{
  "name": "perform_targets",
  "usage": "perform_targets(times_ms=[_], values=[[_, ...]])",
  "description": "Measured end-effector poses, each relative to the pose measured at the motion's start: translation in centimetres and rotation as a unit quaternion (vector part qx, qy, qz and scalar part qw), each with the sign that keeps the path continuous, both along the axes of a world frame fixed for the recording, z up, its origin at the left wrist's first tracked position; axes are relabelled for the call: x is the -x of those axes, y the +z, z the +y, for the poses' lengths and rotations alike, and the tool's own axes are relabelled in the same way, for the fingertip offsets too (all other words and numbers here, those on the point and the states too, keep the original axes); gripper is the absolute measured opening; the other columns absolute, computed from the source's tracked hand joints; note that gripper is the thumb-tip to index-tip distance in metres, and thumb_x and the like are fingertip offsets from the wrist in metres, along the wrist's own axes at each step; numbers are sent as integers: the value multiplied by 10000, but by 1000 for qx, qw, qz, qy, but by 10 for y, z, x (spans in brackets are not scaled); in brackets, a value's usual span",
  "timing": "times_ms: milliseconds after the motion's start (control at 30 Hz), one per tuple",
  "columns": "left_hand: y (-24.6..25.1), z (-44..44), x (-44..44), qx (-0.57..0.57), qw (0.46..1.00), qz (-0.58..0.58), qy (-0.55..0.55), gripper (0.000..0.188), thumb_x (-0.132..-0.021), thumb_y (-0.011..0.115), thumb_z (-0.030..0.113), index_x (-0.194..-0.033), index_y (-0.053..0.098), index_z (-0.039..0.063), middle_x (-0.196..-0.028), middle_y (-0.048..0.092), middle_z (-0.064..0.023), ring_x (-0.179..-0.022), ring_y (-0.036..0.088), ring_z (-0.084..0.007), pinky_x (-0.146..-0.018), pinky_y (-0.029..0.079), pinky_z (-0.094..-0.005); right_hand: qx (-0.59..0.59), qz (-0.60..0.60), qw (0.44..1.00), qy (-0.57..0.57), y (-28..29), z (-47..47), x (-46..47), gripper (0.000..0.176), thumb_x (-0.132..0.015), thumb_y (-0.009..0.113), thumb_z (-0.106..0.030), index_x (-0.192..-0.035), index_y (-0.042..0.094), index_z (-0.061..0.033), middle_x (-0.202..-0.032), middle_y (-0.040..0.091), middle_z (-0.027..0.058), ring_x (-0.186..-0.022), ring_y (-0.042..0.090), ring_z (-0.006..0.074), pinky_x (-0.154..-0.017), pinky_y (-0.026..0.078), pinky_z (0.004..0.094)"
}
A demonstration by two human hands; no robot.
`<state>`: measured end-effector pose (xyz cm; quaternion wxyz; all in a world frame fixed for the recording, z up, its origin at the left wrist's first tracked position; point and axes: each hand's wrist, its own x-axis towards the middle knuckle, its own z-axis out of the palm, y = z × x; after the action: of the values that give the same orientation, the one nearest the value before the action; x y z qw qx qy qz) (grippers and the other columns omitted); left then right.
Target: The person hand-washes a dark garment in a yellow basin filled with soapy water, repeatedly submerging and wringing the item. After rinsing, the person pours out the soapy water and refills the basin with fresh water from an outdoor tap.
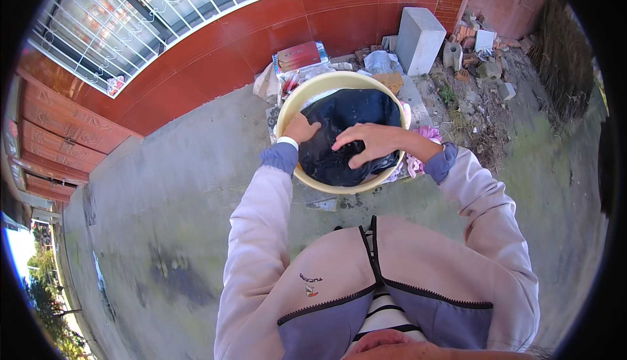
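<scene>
A cream-yellow plastic basin (338, 190) stands low before me with a wet-looking, dark navy cloth or garment (362, 105) bunched inside it. Whitish suds or water show along the basin's far inner wall. Inside the left rim, my left hand (301, 128) touches the cloth with its thumb out; its other fingers are partly hidden, so its grip is unclear. Over the middle of the cloth is my right hand (374, 142), its fingers spread and curved, holding nothing. Whether its fingertips touch the cloth is hard to tell.
Pink cloth items (416, 164) lie right of the basin. Behind it are a red box (299, 56), plastic bags (382, 62) and a grey block (419, 41) against a red wall (235, 41). Bricks and rubble (472, 58) cover the ground at back right. Concrete paving (161, 188) extends left.
</scene>
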<state>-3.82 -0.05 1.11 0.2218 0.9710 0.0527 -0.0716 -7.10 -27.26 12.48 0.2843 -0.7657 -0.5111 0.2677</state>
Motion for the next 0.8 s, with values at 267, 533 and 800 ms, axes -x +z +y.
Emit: perform_targets(times_ms=[267,533,800], values=[[-18,-7,-52,109,994,2,29,573,-740,773,246,-1215,640,-47,-1187,661,-269,-1168,605,-413,-1016,462,-418,146,-115,932,-310,-73,11,-131,776,-708,757,-467,-1305,602,4,-1247,633,258,-1167,595,385,-1034,443,431],[76,-14,-21,454,886,-94,2,375,-750,591,-112,-1115,653,-50,-909,675,-122,-851,654,-262,-770,508,-332,-5,-72,978,-194,1,-5,-34,458,-845,675,-365,-1090,693,21,-909,689,234,-891,665,407,-825,517,459],[109,-31,70,218,897,-182,-339,317,-682,576,-110,-991,593,-42,-1044,516,-149,-1045,525,-362,-896,446,-373,-54,54,939,-337,2,-33,-32,545,-1022,416,-514,-1115,738,-84,-1032,692,238,-1042,636,398,-950,467,464]])
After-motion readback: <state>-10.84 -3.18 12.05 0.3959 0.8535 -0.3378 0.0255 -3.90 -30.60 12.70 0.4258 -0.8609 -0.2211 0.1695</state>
